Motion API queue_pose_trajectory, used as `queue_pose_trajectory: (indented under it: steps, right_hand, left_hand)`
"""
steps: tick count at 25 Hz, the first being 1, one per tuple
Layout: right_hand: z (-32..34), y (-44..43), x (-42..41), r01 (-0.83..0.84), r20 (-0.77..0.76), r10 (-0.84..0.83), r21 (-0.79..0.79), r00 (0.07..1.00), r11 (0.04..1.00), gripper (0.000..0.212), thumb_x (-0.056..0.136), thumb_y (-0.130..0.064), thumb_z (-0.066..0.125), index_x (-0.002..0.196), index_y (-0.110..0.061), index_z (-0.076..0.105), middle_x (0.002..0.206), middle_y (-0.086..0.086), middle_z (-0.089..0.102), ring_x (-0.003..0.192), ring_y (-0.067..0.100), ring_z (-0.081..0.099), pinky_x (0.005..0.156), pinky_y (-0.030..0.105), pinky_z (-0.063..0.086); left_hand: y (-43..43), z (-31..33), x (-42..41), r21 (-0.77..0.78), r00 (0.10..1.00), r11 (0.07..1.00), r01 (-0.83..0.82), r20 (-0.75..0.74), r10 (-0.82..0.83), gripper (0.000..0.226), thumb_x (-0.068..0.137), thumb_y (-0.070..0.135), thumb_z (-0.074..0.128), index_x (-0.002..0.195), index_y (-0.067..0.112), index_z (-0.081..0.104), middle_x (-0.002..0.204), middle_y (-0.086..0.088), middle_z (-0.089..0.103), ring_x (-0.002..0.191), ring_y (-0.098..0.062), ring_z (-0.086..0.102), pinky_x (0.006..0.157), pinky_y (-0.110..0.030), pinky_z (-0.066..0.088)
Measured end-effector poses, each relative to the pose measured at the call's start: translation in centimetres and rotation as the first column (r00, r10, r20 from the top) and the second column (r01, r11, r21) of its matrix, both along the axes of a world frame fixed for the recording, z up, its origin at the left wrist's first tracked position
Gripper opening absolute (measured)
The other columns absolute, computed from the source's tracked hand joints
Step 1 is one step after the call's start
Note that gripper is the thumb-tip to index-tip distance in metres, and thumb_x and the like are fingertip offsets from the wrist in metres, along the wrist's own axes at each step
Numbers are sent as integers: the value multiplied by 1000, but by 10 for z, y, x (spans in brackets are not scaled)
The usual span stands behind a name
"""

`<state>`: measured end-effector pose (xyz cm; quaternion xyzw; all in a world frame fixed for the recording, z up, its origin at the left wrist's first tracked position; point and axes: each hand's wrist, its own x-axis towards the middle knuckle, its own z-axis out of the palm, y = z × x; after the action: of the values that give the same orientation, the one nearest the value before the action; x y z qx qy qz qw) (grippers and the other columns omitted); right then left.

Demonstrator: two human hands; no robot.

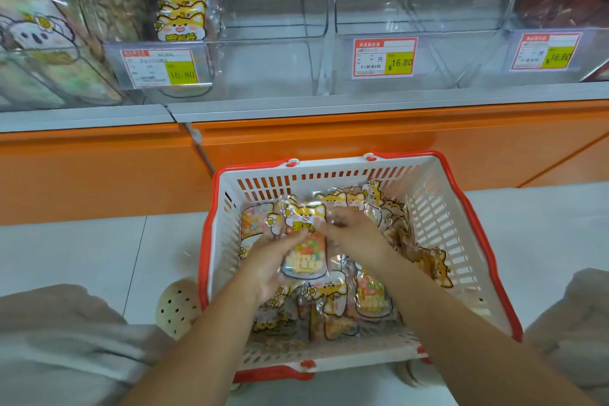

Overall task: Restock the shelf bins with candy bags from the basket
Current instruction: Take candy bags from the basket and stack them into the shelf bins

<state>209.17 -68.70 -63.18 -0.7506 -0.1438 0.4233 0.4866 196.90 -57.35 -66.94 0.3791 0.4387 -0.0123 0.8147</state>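
A candy bag is gripped in the left hand, with the thumb over its front, and is held just above the loose bags lying in the basket. The right hand is bent over the bag's upper edge, with its fingers curled onto clear wrapping. Whether that wrapping is pinched cannot be told, since the fingertips are blurred.

For a clean pick, one bag should be separated so that the slippery film of its neighbours is not dragged up with it. A hold on the body of the bag is judged safer than one on the thin edge.

Well above and beyond both hands, a clear bin towards the left is lined with matching bags, and the bin beside it appears empty. Below the hands, the basket is set on a pale tiled floor, close to an orange shelf base. Price tags are fixed to the bin fronts.
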Motion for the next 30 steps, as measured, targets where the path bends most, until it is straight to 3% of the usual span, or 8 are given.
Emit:
queue_pose_trajectory:
  steps: [2,4,6,8,17,23,26,30]
  right_hand:
    - [-17,1,18,80,91,-69,-118,993,990,19,99,-23,52,109,-13,64,95,8,63,81,21,62,83,43,57]
    - [-29,-6,39,-105,141,180,-425,973,899,34,99,-28,51,119,-4,63,98,19,64,79,24,60,80,40,53]
    - [-42,-13,33,-301,-13,349,-536,937,789,40,88,-39,67,93,0,69,77,23,60,59,19,45,63,32,41]
    - [-53,-13,12,-319,-52,340,-507,939,801,43,74,-44,79,67,-9,54,59,8,46,56,18,42,60,31,35]
    - [-28,-36,43,84,202,-13,-347,979,934,29,86,-18,71,73,-26,46,60,-5,53,56,16,52,55,28,48]
    - [-8,-41,44,255,69,-250,-75,966,964,16,77,0,73,90,1,63,85,11,67,99,34,66,80,44,56]
    - [9,-31,32,124,0,-126,162,992,979,12,79,3,71,86,-6,69,115,-12,65,117,7,56,83,22,45]
    - [-9,-20,-1,-252,171,231,113,958,961,41,81,17,59,78,-21,73,139,-24,35,135,-5,23,104,19,34]
  left_hand:
    - [6,-7,-4,74,993,992,-98,-55,102,41,77,24,78,112,26,57,96,-7,75,89,-27,72,83,-48,55]
    - [16,-11,-10,92,981,980,-177,-69,183,52,73,25,81,119,19,56,99,-9,75,91,-28,72,85,-48,55]
    - [23,-12,-15,120,974,972,-204,-73,213,57,76,24,80,125,11,55,98,-10,75,91,-28,73,84,-46,55]
    - [25,-11,-18,142,965,960,-241,-67,252,52,80,20,78,126,10,54,95,-10,76,88,-27,73,81,-45,56]
    - [16,-10,-13,159,978,971,-179,-83,193,41,83,25,75,119,14,57,104,-12,73,87,-29,71,68,-42,57]
    - [8,-4,-10,148,982,975,-163,-75,175,16,87,21,71,94,17,58,82,-4,74,71,-21,69,67,-38,53]
    - [10,-1,-11,59,988,989,-137,-62,141,20,85,26,72,99,13,66,85,-4,76,81,-23,71,84,-43,52]
    - [12,1,-11,-64,993,991,-119,5,120,58,72,32,78,122,8,61,111,-14,72,106,-31,68,103,-52,45]
